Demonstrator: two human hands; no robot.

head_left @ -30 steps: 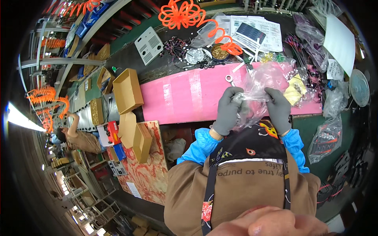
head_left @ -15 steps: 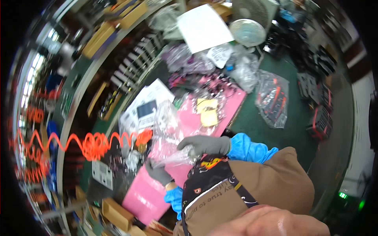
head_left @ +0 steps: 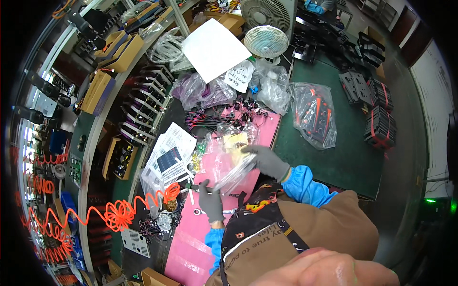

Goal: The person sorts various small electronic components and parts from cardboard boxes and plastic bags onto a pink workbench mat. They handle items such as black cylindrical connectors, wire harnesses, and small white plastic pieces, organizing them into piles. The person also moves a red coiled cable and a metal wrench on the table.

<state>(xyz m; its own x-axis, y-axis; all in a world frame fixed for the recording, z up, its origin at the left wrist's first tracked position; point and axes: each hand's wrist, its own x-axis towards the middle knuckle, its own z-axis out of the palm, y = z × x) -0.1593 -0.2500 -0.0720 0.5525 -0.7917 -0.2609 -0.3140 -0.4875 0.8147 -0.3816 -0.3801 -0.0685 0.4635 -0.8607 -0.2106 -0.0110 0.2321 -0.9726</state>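
A clear plastic bag [head_left: 237, 172], partly smeared by motion, stretches slantwise between my gloved hands. My right hand [head_left: 269, 162] grips its upper end, fingers closed. Its lower end comes up to my left hand [head_left: 210, 202], whose fingers stand apart; whether they touch the bag is hard to tell. Just behind the left fingers lies a dark, narrow tool [head_left: 194, 187]. A metal wrench [head_left: 228, 211] rests on the pink mat [head_left: 191, 245] beside that hand. Beyond the bag are a yellowish pad [head_left: 234, 140] and more clear plastic.
Printed sheets [head_left: 167, 155] lie left of the mat, near a coiled orange hose [head_left: 119, 214]. Cable bundles [head_left: 236, 114] and a white sheet [head_left: 214, 50] sit farther back, beside a fan [head_left: 267, 40]. Bagged black-and-orange parts [head_left: 314, 119] lie on the green table [head_left: 353, 164].
My right hand has moved slightly right and up with the bag. The bag is now stretched out longer, and my left hand is a little farther right. The whole view has shifted.
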